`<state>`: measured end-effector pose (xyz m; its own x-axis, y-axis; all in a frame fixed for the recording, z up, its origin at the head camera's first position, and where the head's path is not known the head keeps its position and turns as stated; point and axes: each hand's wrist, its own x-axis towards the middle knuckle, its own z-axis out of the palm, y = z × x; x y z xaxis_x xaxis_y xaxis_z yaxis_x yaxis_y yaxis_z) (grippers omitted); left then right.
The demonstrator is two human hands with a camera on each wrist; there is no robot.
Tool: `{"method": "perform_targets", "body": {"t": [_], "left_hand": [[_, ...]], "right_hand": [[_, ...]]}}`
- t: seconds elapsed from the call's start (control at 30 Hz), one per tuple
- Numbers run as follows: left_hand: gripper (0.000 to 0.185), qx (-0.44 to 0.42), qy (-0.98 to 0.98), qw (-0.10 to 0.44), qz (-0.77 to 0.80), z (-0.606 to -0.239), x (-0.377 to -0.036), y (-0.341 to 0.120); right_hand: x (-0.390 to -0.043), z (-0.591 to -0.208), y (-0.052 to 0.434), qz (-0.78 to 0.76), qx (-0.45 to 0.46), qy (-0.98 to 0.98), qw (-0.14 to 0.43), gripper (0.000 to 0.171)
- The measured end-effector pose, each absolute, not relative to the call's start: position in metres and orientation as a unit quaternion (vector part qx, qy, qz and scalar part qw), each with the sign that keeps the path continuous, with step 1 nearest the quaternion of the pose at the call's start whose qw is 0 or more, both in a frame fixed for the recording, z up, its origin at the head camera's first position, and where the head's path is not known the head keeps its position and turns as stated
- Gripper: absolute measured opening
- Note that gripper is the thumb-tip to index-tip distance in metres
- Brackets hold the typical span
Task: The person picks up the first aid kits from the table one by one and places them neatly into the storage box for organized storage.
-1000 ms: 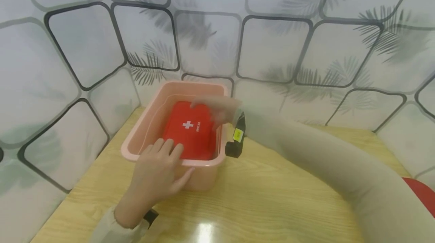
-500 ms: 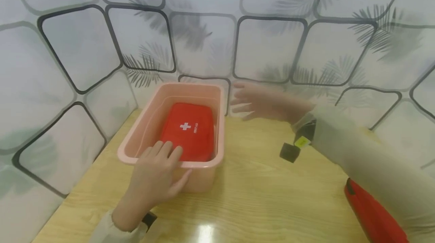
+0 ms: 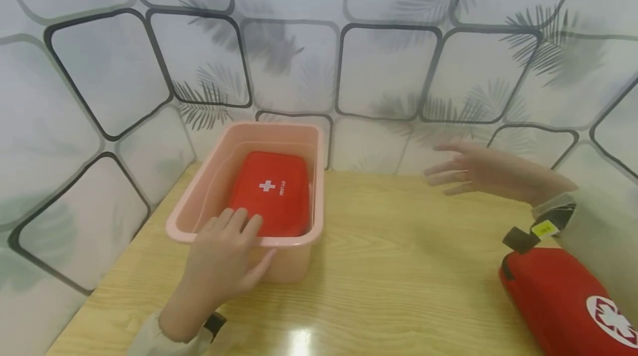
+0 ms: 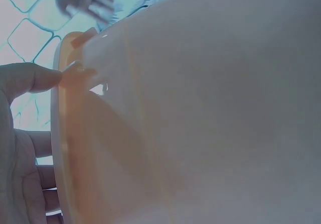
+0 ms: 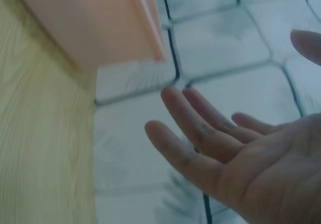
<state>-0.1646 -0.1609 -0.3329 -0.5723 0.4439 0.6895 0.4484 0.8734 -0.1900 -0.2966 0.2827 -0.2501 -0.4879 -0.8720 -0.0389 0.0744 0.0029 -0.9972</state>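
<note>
A pink plastic bin stands on the table at the left in the head view. Inside it lies a red first aid pouch with a white cross. My left hand grips the bin's near rim, fingers over the edge and thumb along the outer wall; the left wrist view shows the thumb on the rim. Well to the right of the bin, my right hand hangs in the air with fingers spread, holding nothing. Below its wrist sits a second red bag with a white round emblem, cut off by the frame edge.
The wooden table ends at a patterned wall at the back, and a similar wall closes off the left side. The right forearm passes over the second red bag and partly hides it.
My right hand has drawn out of the bin and swung right, away from the pouch. More of the second red bag shows now. The left hand keeps its hold on the rim.
</note>
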Motion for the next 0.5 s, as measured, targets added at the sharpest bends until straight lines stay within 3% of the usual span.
{"method": "perform_targets", "body": {"t": [0.2, 0.27, 0.43, 0.5], "left_hand": [[0.036, -0.251, -0.887, 0.387, -0.005, -0.333, -0.165, -0.16], [0.036, -0.252, -0.886, 0.39, -0.005, -0.333, -0.165, -0.16], [0.036, -0.249, -0.883, 0.397, 0.001, -0.333, -0.164, -0.16], [0.036, -0.247, -0.884, 0.397, 0.002, -0.333, -0.164, -0.16]], "right_hand": [[-0.296, -0.277, 0.373, -0.631, -0.264, 0.619, 0.386, 0.047], [-0.296, -0.286, 0.404, -0.602, -0.21, 0.686, 0.351, 0.047], [-0.294, -0.308, 0.472, -0.452, -0.042, 0.852, 0.26, 0.063], [-0.293, -0.32, 0.498, -0.416, -0.017, 0.872, 0.256, 0.055]]}}
